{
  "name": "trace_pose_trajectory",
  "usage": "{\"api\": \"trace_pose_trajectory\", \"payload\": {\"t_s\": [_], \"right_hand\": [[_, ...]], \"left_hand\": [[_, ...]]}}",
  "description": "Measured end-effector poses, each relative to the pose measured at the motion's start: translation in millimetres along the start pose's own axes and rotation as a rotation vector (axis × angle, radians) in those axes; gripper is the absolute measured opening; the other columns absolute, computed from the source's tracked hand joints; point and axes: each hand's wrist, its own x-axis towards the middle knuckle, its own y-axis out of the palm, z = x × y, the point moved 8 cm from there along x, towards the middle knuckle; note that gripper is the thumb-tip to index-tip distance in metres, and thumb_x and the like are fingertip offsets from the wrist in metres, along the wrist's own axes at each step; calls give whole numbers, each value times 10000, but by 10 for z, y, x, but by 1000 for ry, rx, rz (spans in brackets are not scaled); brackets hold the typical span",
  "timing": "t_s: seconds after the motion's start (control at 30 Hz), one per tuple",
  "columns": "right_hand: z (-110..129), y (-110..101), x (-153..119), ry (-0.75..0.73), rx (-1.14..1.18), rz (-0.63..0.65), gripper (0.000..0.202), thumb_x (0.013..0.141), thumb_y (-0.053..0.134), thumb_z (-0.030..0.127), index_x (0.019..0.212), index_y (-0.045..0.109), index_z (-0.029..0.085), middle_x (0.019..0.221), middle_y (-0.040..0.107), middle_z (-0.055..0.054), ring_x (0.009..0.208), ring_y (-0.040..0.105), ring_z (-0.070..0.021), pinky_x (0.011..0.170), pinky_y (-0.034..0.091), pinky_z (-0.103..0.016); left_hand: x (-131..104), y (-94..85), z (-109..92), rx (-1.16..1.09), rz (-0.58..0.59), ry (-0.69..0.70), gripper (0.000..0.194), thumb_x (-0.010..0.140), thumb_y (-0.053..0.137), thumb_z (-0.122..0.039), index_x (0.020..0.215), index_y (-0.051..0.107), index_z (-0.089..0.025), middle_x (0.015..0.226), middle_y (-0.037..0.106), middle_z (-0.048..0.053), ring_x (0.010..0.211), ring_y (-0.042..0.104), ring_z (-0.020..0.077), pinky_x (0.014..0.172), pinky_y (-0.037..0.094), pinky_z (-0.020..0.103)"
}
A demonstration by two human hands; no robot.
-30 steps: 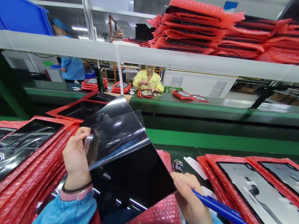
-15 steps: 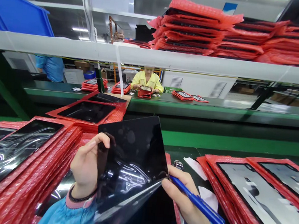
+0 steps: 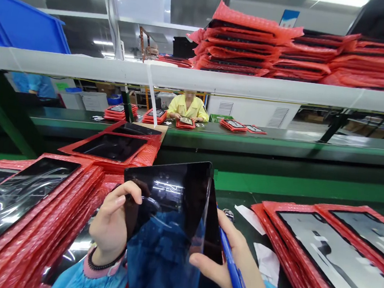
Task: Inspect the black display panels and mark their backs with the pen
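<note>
A glossy black tablet screen (image 3: 177, 179) is held up, tilted, in front of me. My left hand (image 3: 112, 222) is closed on its left edge, fingers curled over the front. Against the screen's lower right side lies my right hand (image 3: 245, 256), its thumb on the front over a clear protective film (image 3: 201, 237) whose edge runs down the panel. A blue pen (image 3: 235, 271) is tucked in that same hand, pointing up along the screen's right edge. The right fingers behind the screen are hidden.
Stacked screens in red bubble wrap (image 3: 77, 209) stand at left, with more panels (image 3: 332, 252) at right. White paper scraps (image 3: 266, 263) lie near my right hand. A shelf (image 3: 254, 87) crosses above. A co-worker in yellow (image 3: 188, 107) sits opposite.
My right thumb has moved down and left across the screen. The clear film, peeled toward me before, now stands more upright over the panel. The screen's top tilts differently; the pen has turned steeper.
</note>
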Motion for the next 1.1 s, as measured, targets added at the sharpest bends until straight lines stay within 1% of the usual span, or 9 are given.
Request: {"api": "trace_pose_trajectory", "payload": {"t_s": [0.07,0.13,0.23,0.37,0.6,0.7,0.83,1.0,1.1], "right_hand": [[26,-33,-47,-103,-160,-75,832,771,780,297,1480,344,330,1440,540,-63,1290,539,-287,1062,471,-391],[66,-40,-101,-221,-305,-146,980,796,760,294,1547,132,326,1593,287,-80,1405,374,-291,1111,403,-417],[192,14,-177,-458,-492,-192,1035,859,690,237,1548,-80,301,1633,20,-50,1473,170,-276,1142,327,-462],[301,104,-226,-653,-683,-171,998,862,677,215,1556,-38,266,1622,98,-16,1492,35,-308,1137,230,-608],[219,61,-297,-616,-705,-221,1152,785,769,315,1550,-90,264,1624,11,-52,1476,17,-366,1127,223,-661],[203,82,-358,-656,-701,-218,1199,733,819,289,1546,-61,328,1601,88,-32,1459,58,-357,1138,183,-676],[164,100,-393,-633,-689,-202,1123,759,783,197,1537,0,402,1446,471,-56,1388,336,-339,1137,136,-710],[165,98,-422,-651,-578,-241,1004,801,697,83,1485,110,523,1112,744,27,1130,647,-311,1146,112,-720],[124,-20,-462,-623,-511,-376,854,810,619,-20,1413,323,508,910,781,73,859,757,-261,1174,170,-671]], "left_hand": [[0,4,8,-12,11,3,251,657,574,-394,520,631,-192,560,560,63,600,516,203,581,386,339],[1,0,22,-14,23,7,256,655,579,-399,516,634,-192,557,563,65,600,524,206,576,385,342],[-1,-46,-26,36,-7,98,278,642,599,-423,481,619,-197,513,530,52,557,508,200,541,382,345],[-28,-62,-125,90,-19,216,303,645,611,-438,456,635,-202,466,518,46,504,483,189,515,408,351],[-133,-134,-130,87,41,299,247,692,622,-404,541,702,-226,458,584,26,438,510,173,442,391,312],[-178,-193,-107,147,30,315,232,683,641,-392,524,699,-233,452,602,23,431,538,182,454,425,315],[-246,-139,-173,325,48,404,189,672,677,-290,490,704,-247,426,610,14,416,559,171,444,444,279],[-324,28,-203,329,208,511,200,710,634,-147,584,739,-261,476,656,-1,459,627,168,469,479,240],[-357,141,-223,315,324,533,240,717,591,-91,672,751,-264,489,660,-1,495,652,186,480,491,247]]}}
